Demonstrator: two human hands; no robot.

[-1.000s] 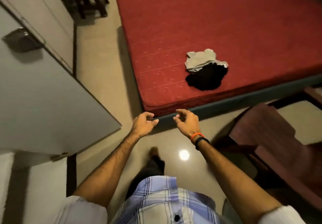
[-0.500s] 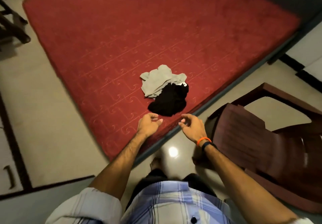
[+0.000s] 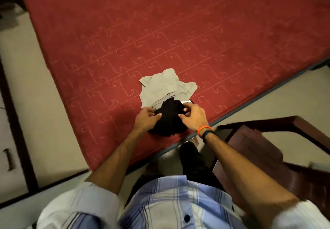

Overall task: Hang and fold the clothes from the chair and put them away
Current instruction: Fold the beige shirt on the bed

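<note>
**Op:** Both of my hands are on the crumpled black cloth garment (image 3: 168,120), which lies on the red patterned mattress (image 3: 160,32) near its front edge. My left hand (image 3: 145,120) has thumb and fingers pinched into the garment's left side. My right hand (image 3: 193,117) is curled over the upper right part, fingertips pressed into the fabric. Both look like grips, not resting palms.

**Obs:** And the other piece?

**Op:** The pale grey crumpled garment (image 3: 162,87) sits just behind the black one, touching it, with its front edge partly under the black fabric. Something small and white shows just beyond my right fingers; I cannot tell what it is. The dark brown plastic chair (image 3: 267,148) stands to my right, off the mattress. No clothing shows on the part of it in view.

**Obs:** Step in hand?

**Op:** Judged: lifting the black piece to shake it open for folding. To do it well, I'd find a true edge, waistband or hem, rather than a bunched handful, and keep the hands well apart so the cloth hangs flat. Lift straight up so the grey piece isn't dragged along. Then lay it on bare mattress beside the grey one, not on top.

**Obs:** Risk?

**Op:** Black fabric in dim light hides the seams, so I'd go by feel.
</note>
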